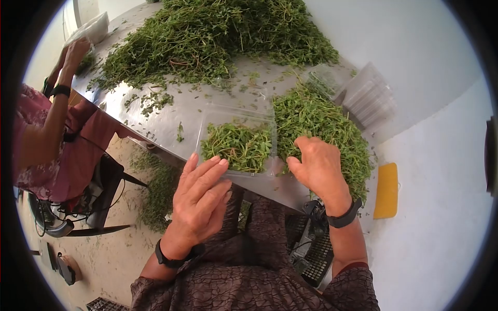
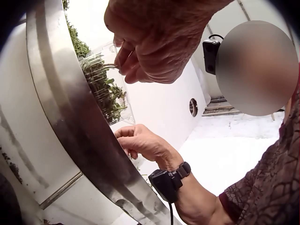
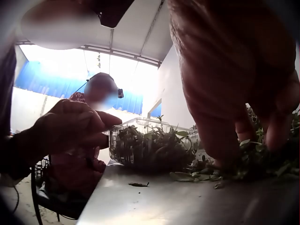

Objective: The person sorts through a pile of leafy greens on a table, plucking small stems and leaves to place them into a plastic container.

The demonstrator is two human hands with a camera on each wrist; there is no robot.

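Note:
A clear plastic container (image 1: 237, 147) filled with green leafy stems lies open near the table's front edge. My left hand (image 1: 201, 205) is at its near left corner, fingers extended and holding nothing visible; in the right wrist view the left hand (image 3: 70, 129) is beside the container (image 3: 152, 145). Just right of the container, my right hand (image 1: 321, 168) reaches to the near side of a smaller heap of greens (image 1: 324, 122), fingers bent down. In the right wrist view its fingers (image 3: 276, 133) touch the greens; whether they pinch any is hidden.
A large heap of greens (image 1: 218, 41) covers the back of the metal table (image 1: 171, 129). Stacked clear containers (image 1: 368, 96) stand at the right, near a yellow board (image 1: 386, 191). Another person (image 1: 46, 140) sits at the left. Greens (image 1: 155, 192) lie on the floor.

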